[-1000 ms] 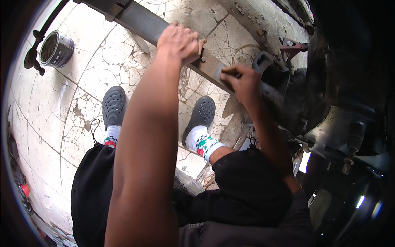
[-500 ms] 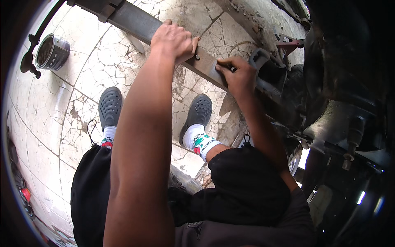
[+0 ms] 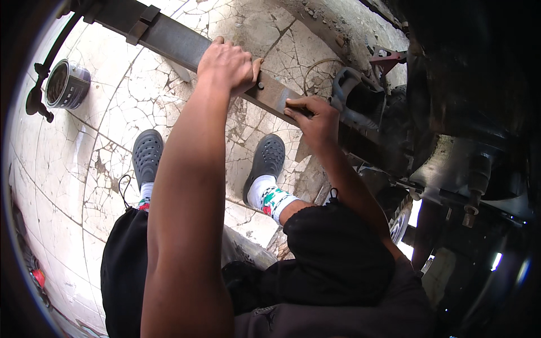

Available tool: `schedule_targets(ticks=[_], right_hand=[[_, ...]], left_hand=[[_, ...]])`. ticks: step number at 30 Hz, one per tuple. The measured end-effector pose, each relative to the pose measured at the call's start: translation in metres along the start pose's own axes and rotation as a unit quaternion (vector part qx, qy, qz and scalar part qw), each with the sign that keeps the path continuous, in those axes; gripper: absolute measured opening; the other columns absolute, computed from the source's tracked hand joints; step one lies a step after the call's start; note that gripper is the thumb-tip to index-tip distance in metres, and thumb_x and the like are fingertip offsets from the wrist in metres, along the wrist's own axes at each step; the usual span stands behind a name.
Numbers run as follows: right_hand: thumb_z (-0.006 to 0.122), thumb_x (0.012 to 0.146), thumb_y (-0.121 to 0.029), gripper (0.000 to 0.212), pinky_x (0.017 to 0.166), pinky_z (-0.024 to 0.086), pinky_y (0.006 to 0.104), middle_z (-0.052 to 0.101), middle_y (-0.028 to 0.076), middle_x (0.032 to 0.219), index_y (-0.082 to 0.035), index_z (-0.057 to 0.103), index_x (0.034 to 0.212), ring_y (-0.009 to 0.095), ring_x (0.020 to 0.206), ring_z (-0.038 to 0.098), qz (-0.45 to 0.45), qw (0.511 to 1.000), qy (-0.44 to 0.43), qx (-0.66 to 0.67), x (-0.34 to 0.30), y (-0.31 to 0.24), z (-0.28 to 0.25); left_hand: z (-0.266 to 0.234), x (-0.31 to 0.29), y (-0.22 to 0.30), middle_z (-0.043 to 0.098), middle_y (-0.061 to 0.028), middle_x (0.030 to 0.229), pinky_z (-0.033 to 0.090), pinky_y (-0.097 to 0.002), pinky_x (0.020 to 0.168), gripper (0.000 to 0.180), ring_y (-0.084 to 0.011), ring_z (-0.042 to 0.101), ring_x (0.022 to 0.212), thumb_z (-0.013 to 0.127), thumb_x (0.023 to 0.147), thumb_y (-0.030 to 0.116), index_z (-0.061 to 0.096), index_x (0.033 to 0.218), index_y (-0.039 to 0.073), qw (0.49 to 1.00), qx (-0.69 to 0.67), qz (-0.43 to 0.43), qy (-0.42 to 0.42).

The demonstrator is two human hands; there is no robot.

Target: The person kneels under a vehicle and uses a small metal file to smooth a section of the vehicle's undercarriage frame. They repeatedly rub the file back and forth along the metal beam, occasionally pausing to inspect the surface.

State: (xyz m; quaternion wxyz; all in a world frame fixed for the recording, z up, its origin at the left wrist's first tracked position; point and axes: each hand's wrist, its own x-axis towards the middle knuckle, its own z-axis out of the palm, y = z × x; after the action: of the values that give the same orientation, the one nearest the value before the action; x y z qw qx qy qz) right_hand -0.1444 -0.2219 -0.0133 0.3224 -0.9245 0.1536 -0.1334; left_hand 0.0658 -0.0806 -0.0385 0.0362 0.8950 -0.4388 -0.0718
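Where the frame crops its half-past-ten end, I lose sight of the metal bar (image 3: 176,41), slanting toward two o'clock. At eleven o'clock the left hand (image 3: 225,65) clasps it, fingers pressed together, tips hidden past the far edge. At half past one the right hand (image 3: 318,121) sets thumb and forefinger against it; I cannot tell whether they pinch anything. At three, machinery (image 3: 479,174) fades into shadow.

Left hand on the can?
No, the left hand is on the dark metal bar, while the can sits well apart, off to the left of it.
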Motion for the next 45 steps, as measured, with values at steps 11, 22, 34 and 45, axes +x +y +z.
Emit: schedule_targets(ticks=[11, 22, 34, 45], right_hand=[[0.085, 0.081, -0.007, 0.022, 0.081, 0.059, 0.0342, 0.078, 0.014, 0.097, -0.006, 0.081, 0.103, 0.026, 0.090, 0.077, 0.015, 1.000, 0.014, 0.003, 0.007, -0.001, -0.001], [0.085, 0.082, -0.005, 0.015, 0.077, 0.058, 0.0305, 0.079, 0.013, 0.094, -0.006, 0.083, 0.097, 0.021, 0.083, 0.077, -0.052, 0.997, 0.052, 0.010, 0.028, -0.004, 0.021], [0.086, 0.082, -0.006, 0.020, 0.079, 0.059, 0.0296, 0.081, 0.011, 0.098, -0.006, 0.083, 0.102, 0.017, 0.086, 0.078, 0.056, 0.998, -0.002, 0.016, 0.034, -0.011, 0.013], [0.086, 0.083, -0.008, 0.019, 0.080, 0.058, 0.0304, 0.080, 0.013, 0.098, -0.003, 0.082, 0.102, 0.017, 0.087, 0.076, 0.106, 0.994, -0.004, -0.010, 0.041, -0.009, 0.009]], left_hand=[[-0.002, -0.003, 0.003, 0.079, -0.0112, 0.095, 0.045, -0.0390, 0.103, 0.055, -0.0245, 0.072, 0.103, 0.040, 0.107, 0.044, 0.081, 0.086, 0.013, 1.000, -0.004, 0.012, 0.020], [0.001, -0.006, 0.003, 0.079, -0.0132, 0.096, 0.043, -0.0416, 0.111, 0.057, -0.0277, 0.071, 0.107, 0.040, 0.106, 0.047, 0.081, 0.087, 0.013, 0.999, -0.034, 0.003, 0.037], [-0.012, -0.007, 0.003, 0.079, -0.0109, 0.095, 0.043, -0.0402, 0.105, 0.056, -0.0251, 0.071, 0.109, 0.041, 0.105, 0.048, 0.082, 0.087, 0.013, 1.000, -0.023, 0.008, 0.000], [-0.005, -0.006, 0.001, 0.079, -0.0105, 0.099, 0.042, -0.0430, 0.113, 0.059, -0.0262, 0.070, 0.112, 0.037, 0.108, 0.047, 0.082, 0.089, 0.014, 0.999, -0.036, 0.027, 0.018]])
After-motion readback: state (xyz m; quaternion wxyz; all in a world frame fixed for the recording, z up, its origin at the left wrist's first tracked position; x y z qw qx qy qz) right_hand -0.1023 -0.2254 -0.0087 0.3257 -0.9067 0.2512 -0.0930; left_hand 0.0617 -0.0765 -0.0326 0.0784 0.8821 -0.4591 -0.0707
